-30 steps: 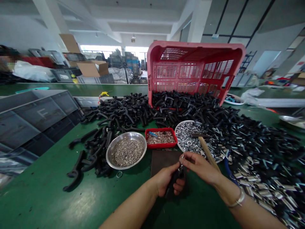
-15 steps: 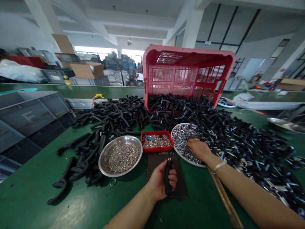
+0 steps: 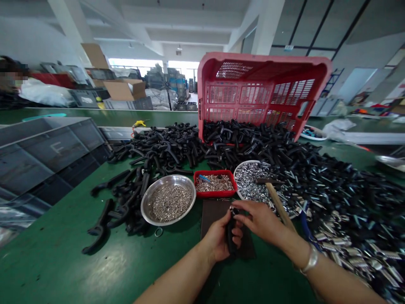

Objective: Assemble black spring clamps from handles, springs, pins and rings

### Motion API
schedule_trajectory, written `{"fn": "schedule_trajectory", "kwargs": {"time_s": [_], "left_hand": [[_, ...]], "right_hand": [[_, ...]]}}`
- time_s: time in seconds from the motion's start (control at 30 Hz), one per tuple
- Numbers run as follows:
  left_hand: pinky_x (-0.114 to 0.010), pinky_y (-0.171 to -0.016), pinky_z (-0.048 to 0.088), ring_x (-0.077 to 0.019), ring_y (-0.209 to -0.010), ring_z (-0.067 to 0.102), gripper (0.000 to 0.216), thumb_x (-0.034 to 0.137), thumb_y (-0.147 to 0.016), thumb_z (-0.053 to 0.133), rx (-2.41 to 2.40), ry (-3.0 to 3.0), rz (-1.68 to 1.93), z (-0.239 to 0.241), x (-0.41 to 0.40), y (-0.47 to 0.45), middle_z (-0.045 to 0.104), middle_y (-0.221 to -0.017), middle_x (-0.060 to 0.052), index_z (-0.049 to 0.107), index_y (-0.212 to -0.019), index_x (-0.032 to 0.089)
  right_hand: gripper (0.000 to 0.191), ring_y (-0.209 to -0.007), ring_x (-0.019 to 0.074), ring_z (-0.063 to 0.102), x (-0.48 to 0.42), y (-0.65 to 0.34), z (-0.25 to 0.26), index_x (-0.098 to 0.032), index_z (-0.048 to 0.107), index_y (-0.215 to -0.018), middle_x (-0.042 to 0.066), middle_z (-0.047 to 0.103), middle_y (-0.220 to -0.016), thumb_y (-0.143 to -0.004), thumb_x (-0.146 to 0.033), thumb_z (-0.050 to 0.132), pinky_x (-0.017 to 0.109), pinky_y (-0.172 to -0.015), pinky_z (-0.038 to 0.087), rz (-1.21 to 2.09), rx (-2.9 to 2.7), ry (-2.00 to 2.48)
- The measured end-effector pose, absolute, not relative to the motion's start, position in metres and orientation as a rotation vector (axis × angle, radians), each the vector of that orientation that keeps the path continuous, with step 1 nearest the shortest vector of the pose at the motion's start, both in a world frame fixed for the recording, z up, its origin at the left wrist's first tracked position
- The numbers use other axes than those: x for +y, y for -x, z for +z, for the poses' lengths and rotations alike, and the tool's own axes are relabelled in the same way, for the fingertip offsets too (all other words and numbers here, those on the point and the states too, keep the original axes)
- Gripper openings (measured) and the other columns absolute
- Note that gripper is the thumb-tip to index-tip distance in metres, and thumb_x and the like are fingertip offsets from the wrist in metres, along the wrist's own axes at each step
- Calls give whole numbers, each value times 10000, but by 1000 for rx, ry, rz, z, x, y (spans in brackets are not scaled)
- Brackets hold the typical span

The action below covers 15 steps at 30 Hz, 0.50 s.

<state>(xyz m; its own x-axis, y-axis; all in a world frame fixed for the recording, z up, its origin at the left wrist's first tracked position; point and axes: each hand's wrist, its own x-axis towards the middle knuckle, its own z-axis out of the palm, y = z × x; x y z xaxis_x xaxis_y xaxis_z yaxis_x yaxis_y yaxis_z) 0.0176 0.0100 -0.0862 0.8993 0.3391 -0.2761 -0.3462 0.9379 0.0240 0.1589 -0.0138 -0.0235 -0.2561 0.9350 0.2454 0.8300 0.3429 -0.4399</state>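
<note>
My left hand (image 3: 217, 240) is wrapped round a black handle (image 3: 231, 237), held upright above a dark mat (image 3: 207, 215). At the top end of that handle, my right hand (image 3: 264, 220) has thumb and fingers pinched together; a bit of shiny metal shows there, but what they hold is too small to make out. Just behind my right hand, a hammer (image 3: 280, 207) rests with its head on a white bowl (image 3: 239, 195) of small metal parts. A red tray (image 3: 215, 194) of pins and a steel bowl (image 3: 148, 216) of tiny metal pieces stand to the left of it.
A red crate (image 3: 202, 97) lies tipped on its side, with black handles (image 3: 171, 143) spilling across the table. Loose metal parts and dark pieces (image 3: 348, 198) cover the right side. A grey bin (image 3: 53, 147) stands at the left edge. One metal ring (image 3: 158, 232) lies near the steel bowl.
My right hand has come back from the white bowl to the top of the black handle in my left hand. The view has shifted slightly.
</note>
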Motion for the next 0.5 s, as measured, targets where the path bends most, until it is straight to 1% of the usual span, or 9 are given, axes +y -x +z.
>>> {"fn": "schedule_trajectory", "kwargs": {"time_s": [0.07,0.1,0.2,0.3,0.43,0.5], "left_hand": [[-108,-369,285,-29,-428,371,410,447,-861,381,287,28,349,-87,10,-17,379,-560,26,515,-747,77],[-107,-363,277,-28,-420,359,406,447,-859,386,286,30,346,-87,10,-17,368,-550,30,515,-741,80],[-102,-350,256,-26,-400,322,390,446,-850,406,284,28,333,-88,11,-16,339,-525,39,518,-731,91],[-95,-338,234,-19,-382,293,407,456,-845,407,292,28,298,-87,12,-15,322,-507,45,516,-719,85],[-88,-330,221,-16,-386,306,357,424,-840,435,292,60,292,-85,11,-15,357,-526,36,519,-744,90],[-86,-325,224,-18,-387,312,334,408,-844,436,268,65,300,-85,11,-15,366,-530,34,522,-760,96]], "right_hand": [[264,-882,184,610,-16,-155,-23,-189,615,-1004,58,670,-948,-745,-176,566,327,-779,476,226,-2195,1543],[241,-868,181,612,-16,-155,-22,-193,624,-983,55,671,-934,-750,-181,561,321,-769,480,213,-2192,1551],[189,-841,168,614,-20,-154,-21,-208,631,-926,45,669,-904,-750,-187,564,301,-747,484,225,-2110,1563],[172,-846,164,604,-22,-154,-23,-217,614,-920,42,656,-903,-758,-197,557,302,-747,479,269,-2039,1536],[151,-827,166,596,-24,-153,-24,-206,597,-894,47,644,-875,-755,-184,544,305,-728,479,240,-2046,1492],[173,-855,176,588,-25,-152,-24,-197,591,-911,60,642,-898,-750,-169,534,318,-742,477,178,-2060,1465]]}}
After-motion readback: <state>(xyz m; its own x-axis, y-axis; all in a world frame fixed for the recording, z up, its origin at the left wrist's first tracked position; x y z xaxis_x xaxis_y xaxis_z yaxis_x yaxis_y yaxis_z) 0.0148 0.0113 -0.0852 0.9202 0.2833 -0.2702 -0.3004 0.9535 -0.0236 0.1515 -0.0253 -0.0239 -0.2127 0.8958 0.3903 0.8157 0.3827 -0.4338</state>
